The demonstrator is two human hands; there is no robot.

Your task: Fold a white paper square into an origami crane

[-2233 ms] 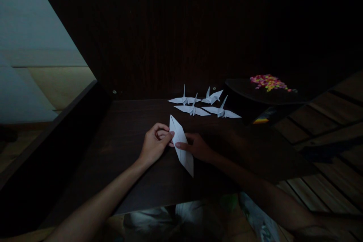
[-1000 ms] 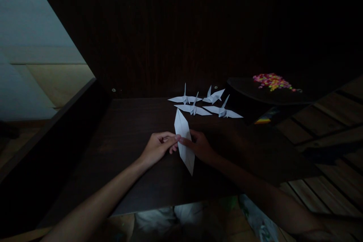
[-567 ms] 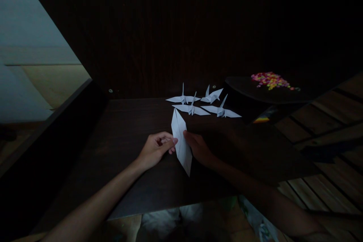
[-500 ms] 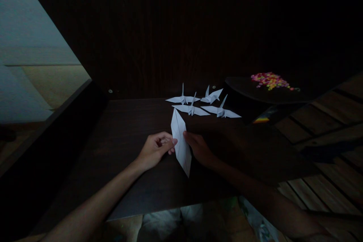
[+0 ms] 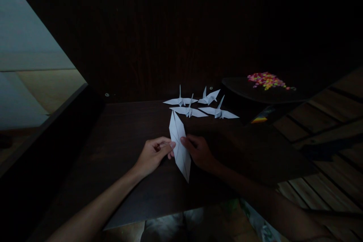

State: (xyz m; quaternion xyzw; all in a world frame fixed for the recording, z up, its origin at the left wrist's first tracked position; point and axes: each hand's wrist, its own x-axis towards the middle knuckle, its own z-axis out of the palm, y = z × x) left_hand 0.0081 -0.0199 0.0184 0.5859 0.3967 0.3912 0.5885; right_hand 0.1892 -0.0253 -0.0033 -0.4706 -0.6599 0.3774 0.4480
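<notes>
A long, pointed piece of folded white paper (image 5: pixel 178 132) is held above the dark tabletop, one tip toward the back and the other toward me. My left hand (image 5: pixel 155 155) pinches its left edge, thumb on top and fingers curled behind. On the opposite edge, my right hand (image 5: pixel 200 151) grips it with the thumb pressed on the face; its other fingers are partly in shadow. Just beyond the far tip, several white paper cranes stand grouped, among them a front left crane (image 5: pixel 189 111) and a front right crane (image 5: pixel 218 113).
A dark panel (image 5: pixel 141 45) rises behind the tabletop (image 5: pixel 127 128). To the right, a rounded shelf (image 5: pixel 241 90) carries a heap of small colourful pieces (image 5: pixel 266 80). A low side board (image 5: pixel 51 128) borders the left. Wooden slats (image 5: pixel 326 121) show at the far right.
My right thumb has moved onto the face of the paper, and the right fingers have curled in more. The whole view has shifted slightly; the cranes stay put.
</notes>
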